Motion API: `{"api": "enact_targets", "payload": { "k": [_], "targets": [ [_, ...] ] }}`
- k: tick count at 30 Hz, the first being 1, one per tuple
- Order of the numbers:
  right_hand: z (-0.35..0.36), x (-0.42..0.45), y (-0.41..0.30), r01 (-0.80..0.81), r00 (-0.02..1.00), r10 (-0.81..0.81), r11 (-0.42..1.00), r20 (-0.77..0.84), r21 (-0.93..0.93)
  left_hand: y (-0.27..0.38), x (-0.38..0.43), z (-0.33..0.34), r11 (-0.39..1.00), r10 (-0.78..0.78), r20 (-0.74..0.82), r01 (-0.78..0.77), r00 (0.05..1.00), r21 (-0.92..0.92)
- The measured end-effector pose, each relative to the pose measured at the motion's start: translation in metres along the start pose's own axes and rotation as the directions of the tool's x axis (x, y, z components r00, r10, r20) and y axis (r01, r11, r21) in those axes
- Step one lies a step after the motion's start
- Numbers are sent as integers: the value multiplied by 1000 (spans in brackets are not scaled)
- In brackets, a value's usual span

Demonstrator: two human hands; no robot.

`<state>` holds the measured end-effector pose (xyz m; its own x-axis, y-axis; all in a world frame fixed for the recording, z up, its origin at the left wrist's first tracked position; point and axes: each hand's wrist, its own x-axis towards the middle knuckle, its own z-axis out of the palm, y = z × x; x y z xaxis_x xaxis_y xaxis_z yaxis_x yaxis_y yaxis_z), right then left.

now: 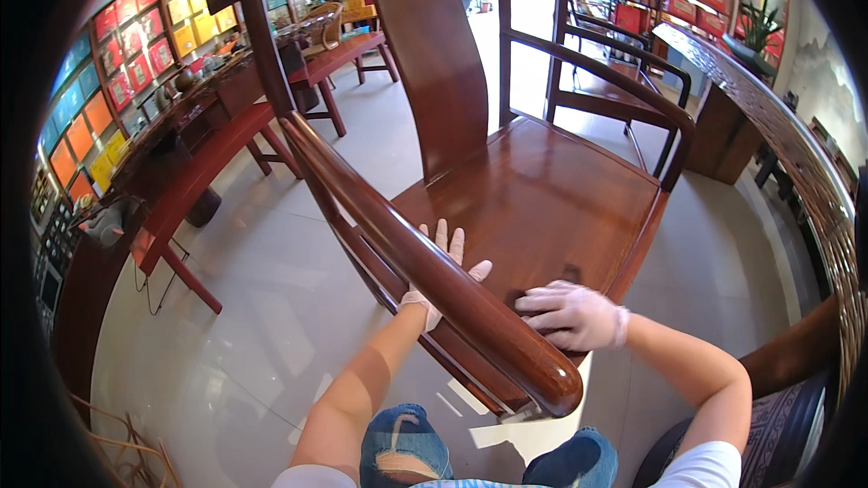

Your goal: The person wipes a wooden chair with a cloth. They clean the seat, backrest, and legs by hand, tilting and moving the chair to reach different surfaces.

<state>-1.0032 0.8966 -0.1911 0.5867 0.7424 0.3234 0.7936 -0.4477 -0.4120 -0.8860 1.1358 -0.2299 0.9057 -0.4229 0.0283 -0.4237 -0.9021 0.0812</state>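
Note:
A dark reddish-brown wooden armchair, its seat [549,183] glossy, stands before me with its near armrest [434,264] crossing the view. Both my hands wear thin translucent gloves. My left hand [451,257] reaches past the near armrest and rests on the seat with its fingers spread, holding nothing; the armrest hides part of it. My right hand [573,315] is over the seat's edge close to the armrest's front end, its fingers bent and a little blurred. A small dark patch shows at its fingertips; whether it holds something there is unclear. The curved back splat [441,61] rises at the far side.
A red wooden bench [210,169] stands at left beside a long table with tea ware. Another armchair [610,91] is behind at the right. A long carved wooden counter [800,122] curves along the right side, with a dark drum-like stool [759,440] below it.

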Motion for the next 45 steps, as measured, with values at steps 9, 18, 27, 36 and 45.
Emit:
{"api": "enact_targets", "payload": {
  "k": [9, 18, 27, 36, 45],
  "targets": [
    [-87, -91, 173, -885, 439, 696, 444, -568, -139, -13, 26, 59, 731, 278, -749, 373, 601, 571],
    [13, 77, 119, -420, 903, 337, 824, -265, -381, 1, 20, 15, 980, 66, -55, -75, 996, -184],
    [-1, 48, -56, -320, 908, 344, 938, -239, 131, -18, -16, 1, 983, 156, -42, -159, 987, -93],
    [-103, 164, -193, -373, 627, 500, 866, -597, 333, -43, -106, -60, -490, 266, -261, -103, 928, -865],
    [-38, 258, -146, 4, 988, 76, 859, 136, -511, -65, -133, -145, -938, -203, 244, -116, 948, -327]
  ]
}}
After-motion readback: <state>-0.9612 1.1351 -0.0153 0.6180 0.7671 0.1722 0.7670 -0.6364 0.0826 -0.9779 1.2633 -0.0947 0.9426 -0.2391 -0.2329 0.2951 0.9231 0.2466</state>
